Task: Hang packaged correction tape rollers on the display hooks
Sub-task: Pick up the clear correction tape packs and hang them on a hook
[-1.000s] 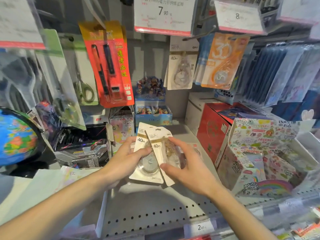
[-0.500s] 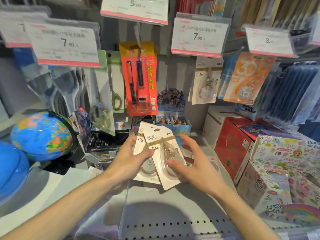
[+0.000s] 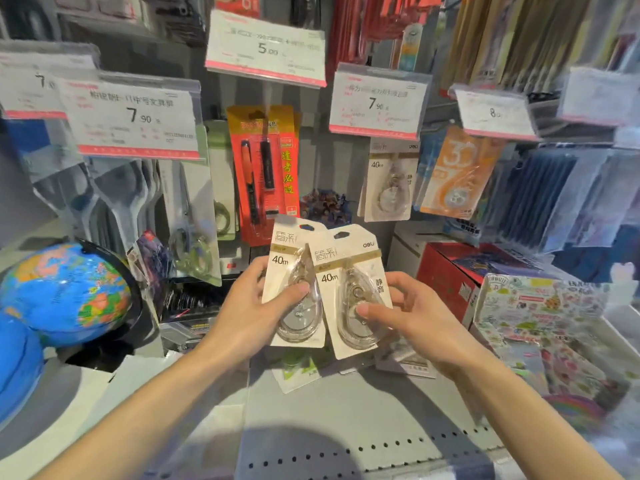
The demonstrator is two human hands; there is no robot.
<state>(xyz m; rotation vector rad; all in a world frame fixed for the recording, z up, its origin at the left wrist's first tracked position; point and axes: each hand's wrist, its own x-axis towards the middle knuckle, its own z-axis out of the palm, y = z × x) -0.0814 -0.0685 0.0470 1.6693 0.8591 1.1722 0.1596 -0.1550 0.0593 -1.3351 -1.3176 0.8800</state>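
So we've got one 40m correction tape pack (image 3: 296,282) pinched in our left hand (image 3: 249,306) and another (image 3: 349,292) in our right hand (image 3: 412,317), both upright, hang-holes on top, and the matching hanging pack (image 3: 388,181) sits up-right, nearer the right hand.

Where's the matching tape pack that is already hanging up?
Upper right of centre: the hanging pack sits under the 7.90 price tag, left of the orange pack.

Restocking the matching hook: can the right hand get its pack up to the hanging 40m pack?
Probably yes: the right hand holds its pack just below the hanging 40m pack, with open space between.
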